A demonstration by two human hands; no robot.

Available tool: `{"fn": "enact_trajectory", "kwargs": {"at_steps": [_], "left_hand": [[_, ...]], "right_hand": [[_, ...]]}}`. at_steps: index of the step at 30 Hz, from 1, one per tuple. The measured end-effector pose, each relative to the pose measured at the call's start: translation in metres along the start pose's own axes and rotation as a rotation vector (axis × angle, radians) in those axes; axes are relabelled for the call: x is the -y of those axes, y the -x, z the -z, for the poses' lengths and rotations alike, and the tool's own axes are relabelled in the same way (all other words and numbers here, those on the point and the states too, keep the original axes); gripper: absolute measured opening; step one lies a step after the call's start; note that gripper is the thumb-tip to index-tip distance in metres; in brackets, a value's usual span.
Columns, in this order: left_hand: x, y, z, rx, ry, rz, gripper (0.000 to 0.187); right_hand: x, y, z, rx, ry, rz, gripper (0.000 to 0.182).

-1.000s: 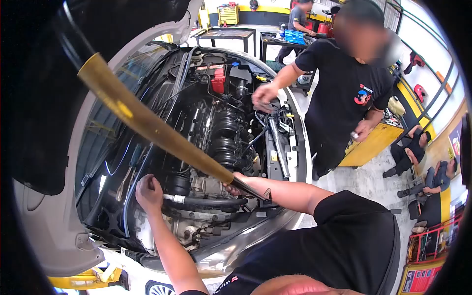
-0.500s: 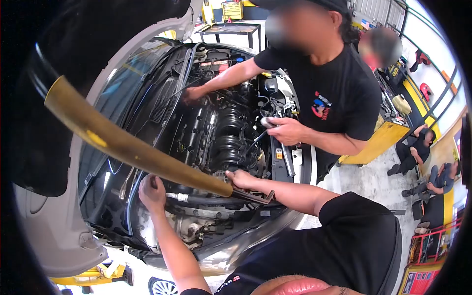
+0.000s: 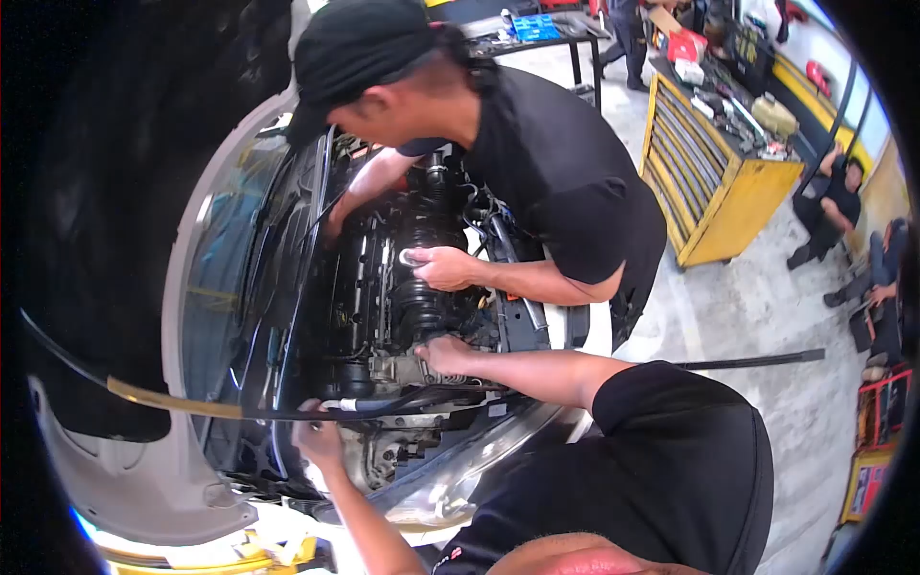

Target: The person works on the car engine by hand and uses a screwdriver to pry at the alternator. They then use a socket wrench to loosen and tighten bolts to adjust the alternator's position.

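An engine bay [image 3: 383, 316] lies below me under a raised hood. My left hand [image 3: 316, 436] is at the bay's near left side, beside a dark hose with a pale end [image 3: 350, 405]. Its fingers are curled, and blur hides what they touch. Over the near end of the black ribbed intake [image 3: 419, 311], my right hand [image 3: 443, 355] has its fingers bent down against engine parts. Whether it grips anything is not clear. Across the bay a co-worker [image 3: 575, 163] leans in, one hand [image 3: 436, 266] holding a small pale object, the other arm reaching deep towards the windshield side.
The raised hood [image 3: 172, 287] fills the left. A long thin rod with a yellowish part [image 3: 182, 401] crosses the lower left. A yellow tool cabinet [image 3: 714, 182] stands upper right, with a work table [image 3: 565, 36] behind. People sit at the far right.
The view has shifted and tilted. The co-worker has bent lower over the engine, the head now over the far bay. The large yellowish bar in front now appears thin and lower.
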State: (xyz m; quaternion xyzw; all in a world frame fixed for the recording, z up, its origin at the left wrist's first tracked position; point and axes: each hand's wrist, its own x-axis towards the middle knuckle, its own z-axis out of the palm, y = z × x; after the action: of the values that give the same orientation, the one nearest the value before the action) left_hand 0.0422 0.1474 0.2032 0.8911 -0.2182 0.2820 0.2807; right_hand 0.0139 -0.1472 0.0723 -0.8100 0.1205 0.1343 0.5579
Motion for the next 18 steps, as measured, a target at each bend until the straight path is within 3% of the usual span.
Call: {"fn": "enact_trajectory", "kwargs": {"at_steps": [1,3,6,9,11,13,14,15,18], "left_hand": [[-0.025,0.014,0.008,0.157,-0.113,0.138,0.017],[-0.023,0.055,-0.003,0.185,0.054,0.194,0.016],[-0.029,0.099,-0.013,0.232,0.093,0.333,0.016],[-0.033,0.117,-0.017,0.312,-0.042,0.373,0.019],[-0.018,0.119,-0.025,0.352,-0.045,0.432,0.022],[0.000,0.118,-0.030,0.334,-0.174,0.423,0.023],[-0.003,0.116,-0.030,0.362,-0.252,0.484,0.023],[-0.032,0.112,-0.029,0.358,-0.336,0.453,0.024],[-0.056,0.112,-0.030,0.314,-0.517,0.416,0.024]], "right_hand": [[0.001,0.007,0.004,-0.093,0.346,0.186,0.052],[-0.008,0.013,-0.005,-0.171,0.309,0.246,0.054],[-0.003,0.015,0.001,-0.119,0.099,0.092,0.053],[-0.025,-0.065,-0.039,0.063,-0.116,-0.032,0.057],[-0.049,-0.124,-0.086,0.062,-0.040,0.140,0.056],[-0.030,-0.057,-0.046,-0.081,0.065,0.148,0.051],[-0.018,-0.031,-0.025,-0.054,0.320,0.220,0.050],[-0.022,0.001,-0.006,-0.118,0.168,0.274,0.049],[-0.033,-0.040,-0.043,-0.118,0.115,0.299,0.046]]}}
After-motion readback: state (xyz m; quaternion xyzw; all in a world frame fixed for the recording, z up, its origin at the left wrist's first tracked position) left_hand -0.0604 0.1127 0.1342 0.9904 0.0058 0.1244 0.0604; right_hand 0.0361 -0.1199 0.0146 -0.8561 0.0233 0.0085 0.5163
